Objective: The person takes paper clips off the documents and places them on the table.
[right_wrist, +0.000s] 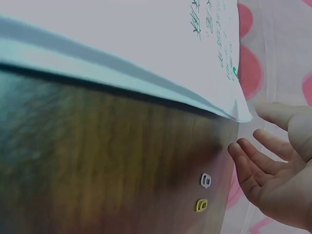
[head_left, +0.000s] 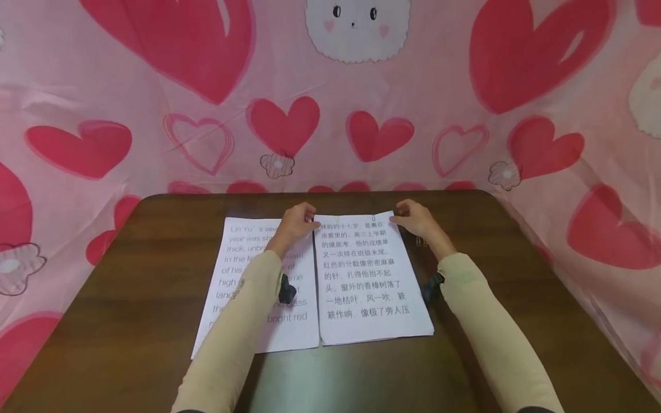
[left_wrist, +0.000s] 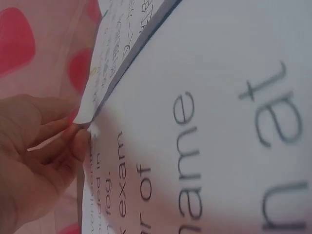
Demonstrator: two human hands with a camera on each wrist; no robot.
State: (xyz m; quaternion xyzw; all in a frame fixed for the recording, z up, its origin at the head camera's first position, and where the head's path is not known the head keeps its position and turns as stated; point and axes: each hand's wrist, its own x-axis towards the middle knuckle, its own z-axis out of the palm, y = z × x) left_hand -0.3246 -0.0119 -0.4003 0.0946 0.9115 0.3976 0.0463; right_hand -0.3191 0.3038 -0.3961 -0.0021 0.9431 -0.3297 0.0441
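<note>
1. Far left: the dark wooden table [head_left: 129, 287] shows bare grain, with a pink heart-patterned cloth [head_left: 361, 86] hanging behind it.
2. Left of centre: the English-printed sheets [head_left: 222, 269] lie flat on the table. My left sleeve [head_left: 227, 338] crosses above them and hides part of the text.
3. Left hand [head_left: 298, 222]: I find its thumb and fingers pinching the top left corner of the Chinese-printed sheets, at the border with the English ones.
4. Centre: the Chinese-printed sheets [head_left: 366, 275] lie just beside the English-printed sheets, text facing me. Two clips sit on their top edge, a yellow clip [head_left: 337, 219] and a second clip [head_left: 374, 218] nearer the right corner; the latter's colour is hard to establish.
5. Right hand [head_left: 417, 219]: thumb and fingers are spread apart at the top right corner of the same sheets. The thumb is very near that corner; contact I cannot confirm.
6. Between those sheets and my right wrist: a white clip [right_wrist: 205, 180] and a yellow loose clip [right_wrist: 201, 204] rest side by side on the table.
</note>
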